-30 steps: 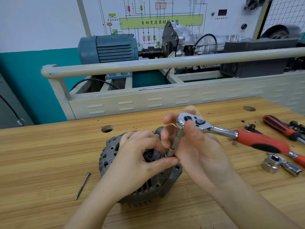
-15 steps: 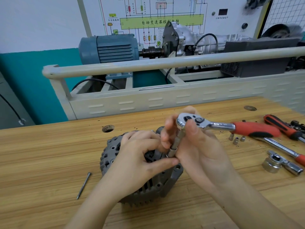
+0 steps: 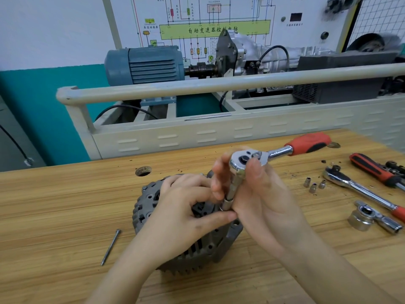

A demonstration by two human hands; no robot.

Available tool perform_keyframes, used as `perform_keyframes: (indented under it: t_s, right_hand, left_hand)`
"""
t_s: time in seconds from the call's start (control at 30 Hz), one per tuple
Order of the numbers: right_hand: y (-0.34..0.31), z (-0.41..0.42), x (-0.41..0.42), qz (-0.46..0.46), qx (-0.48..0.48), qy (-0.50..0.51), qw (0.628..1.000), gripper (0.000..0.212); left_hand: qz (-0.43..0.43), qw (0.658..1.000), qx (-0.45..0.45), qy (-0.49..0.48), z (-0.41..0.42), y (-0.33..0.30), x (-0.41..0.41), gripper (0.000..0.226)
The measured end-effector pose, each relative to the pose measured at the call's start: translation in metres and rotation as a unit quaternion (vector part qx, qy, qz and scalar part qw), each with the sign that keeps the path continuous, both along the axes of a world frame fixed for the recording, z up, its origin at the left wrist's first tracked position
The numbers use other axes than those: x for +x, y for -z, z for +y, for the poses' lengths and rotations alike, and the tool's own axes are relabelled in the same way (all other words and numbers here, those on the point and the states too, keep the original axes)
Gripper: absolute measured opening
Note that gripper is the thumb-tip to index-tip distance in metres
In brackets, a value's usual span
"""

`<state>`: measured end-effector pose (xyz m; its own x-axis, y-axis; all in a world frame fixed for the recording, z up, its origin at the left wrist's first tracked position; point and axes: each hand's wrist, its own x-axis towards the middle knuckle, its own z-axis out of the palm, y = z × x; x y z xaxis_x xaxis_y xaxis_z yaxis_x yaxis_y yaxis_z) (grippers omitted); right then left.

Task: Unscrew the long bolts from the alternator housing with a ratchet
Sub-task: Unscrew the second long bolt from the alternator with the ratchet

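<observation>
A grey finned alternator housing [image 3: 146, 207] lies on the wooden bench [image 3: 54, 216], mostly covered by my hands. My left hand [image 3: 186, 216] grips its top, thumb stretched toward the socket. A chrome ratchet [image 3: 247, 160] with a red and black handle stands on a socket extension [image 3: 232, 191] at the housing's right side. My right hand [image 3: 258, 194] holds the ratchet head and the extension between fingers and thumb. The bolt under the socket is hidden. One long loose bolt [image 3: 110, 246] lies on the bench left of the housing.
Right of the housing lie three small sockets [image 3: 313, 185], a second ratchet [image 3: 359, 189], a red-handled driver [image 3: 372, 170] and a large socket on an adapter [image 3: 368, 218]. A bench hole [image 3: 143, 171] sits behind the housing. A cream rail [image 3: 219, 86] and machinery stand behind the bench.
The ratchet handle has swung counterclockwise, from pointing right and toward me to pointing away to the upper right. Both hands stay in place on the housing and ratchet head.
</observation>
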<state>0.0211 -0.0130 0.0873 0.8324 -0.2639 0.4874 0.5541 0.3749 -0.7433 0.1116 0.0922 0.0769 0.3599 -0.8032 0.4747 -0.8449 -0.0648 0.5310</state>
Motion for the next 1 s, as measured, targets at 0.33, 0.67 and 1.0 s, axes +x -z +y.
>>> perform_keyframes:
  t_s: [0.33,0.67,1.0]
  right_hand:
    - [0.0002,-0.0005,-0.0007,0.003,0.009,-0.011,1.000,0.034]
    - [0.0002,0.0001,-0.0009,-0.002,0.016,0.004,1.000,0.033]
    - [0.0013,-0.0038,0.0028,0.016,0.068,-0.024,0.997,0.041]
  left_hand:
    - [0.018,1.000,0.018,0.006,0.0018,-0.0023,-0.0008,0.029]
    - [0.018,1.000,-0.002,-0.015,0.0005,-0.0009,-0.0018,0.039]
    - [0.024,1.000,0.015,0.004,0.0020,-0.0037,-0.0013,0.025]
